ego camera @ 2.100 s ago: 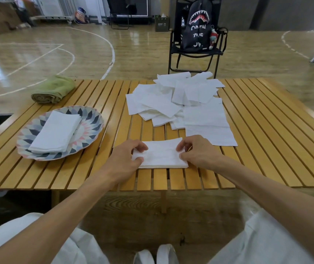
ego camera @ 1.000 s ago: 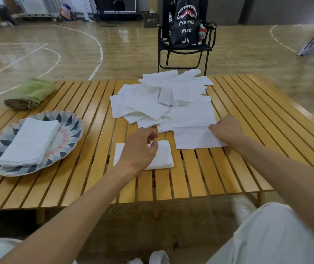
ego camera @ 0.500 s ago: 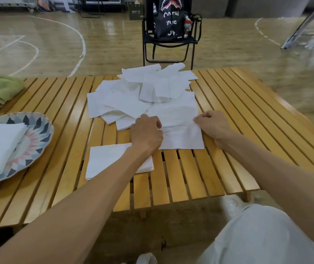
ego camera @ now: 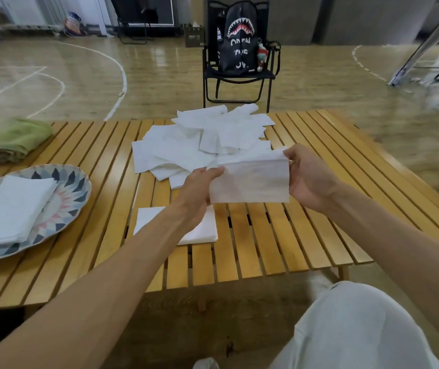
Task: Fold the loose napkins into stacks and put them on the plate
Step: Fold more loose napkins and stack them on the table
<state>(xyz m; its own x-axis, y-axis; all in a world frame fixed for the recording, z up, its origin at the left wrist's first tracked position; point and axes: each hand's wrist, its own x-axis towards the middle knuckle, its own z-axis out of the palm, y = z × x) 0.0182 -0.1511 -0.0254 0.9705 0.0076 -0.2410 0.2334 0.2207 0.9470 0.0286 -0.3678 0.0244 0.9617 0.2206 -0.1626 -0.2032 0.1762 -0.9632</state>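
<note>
Napkin (ego camera: 250, 182) held up off the table (ego camera: 306, 235), spread between both hands just above the near slats, lower edge hanging free. Left hand (ego camera: 199, 187) pinching the left edge, thumb and fingers closed on the paper; right hand (ego camera: 309, 177) gripping the right edge near the top corner, fingers curled round it. Below the left forearm, flat on the slats and partly hidden: folded stack (ego camera: 202, 230), only a few layers thick by the look of it. Farther back, mid-table: loose pile (ego camera: 199, 147), many sheets overlapping in no order. Off to the left: plate (ego camera: 77, 193), already carrying one finished stack (ego camera: 13, 209) laid across it. Beyond the plate, a rolled green cloth (ego camera: 13, 139); behind the table, a chair (ego camera: 237, 83) with a dark bag (ego camera: 238, 38) on the seat. Step in hand, as a judgement: one fresh sheet lifted from the pile and about to be folded, not yet creased. Next move likely calls for bringing the two edges together evenly, pressing a crease, then laying the fold square on the stack under the left arm. Thin paper, so prone to sag or skew; corners worth matching before pressing. Well short of done, judging by the pile left.
</note>
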